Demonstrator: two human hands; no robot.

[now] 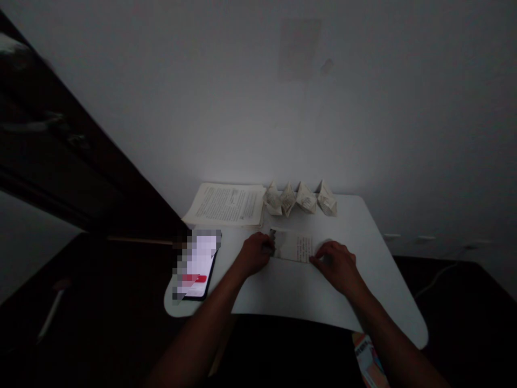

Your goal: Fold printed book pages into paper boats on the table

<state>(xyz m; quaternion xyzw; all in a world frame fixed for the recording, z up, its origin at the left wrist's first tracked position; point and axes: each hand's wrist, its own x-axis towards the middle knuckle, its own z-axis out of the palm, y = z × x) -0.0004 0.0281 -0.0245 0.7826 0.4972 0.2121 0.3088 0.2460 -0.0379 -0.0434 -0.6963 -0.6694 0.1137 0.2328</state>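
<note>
A folded piece of printed paper lies on the white table between my hands. My left hand pinches its left end with the fingers curled closed. My right hand presses on its right end, fingertips together on the paper's edge. Behind the paper, several small folded paper shapes stand in a row near the wall.
A stack of printed sheets lies at the table's back left. A phone with a lit screen rests at the left edge. A colourful booklet shows below the table's front right. A dark door stands to the left.
</note>
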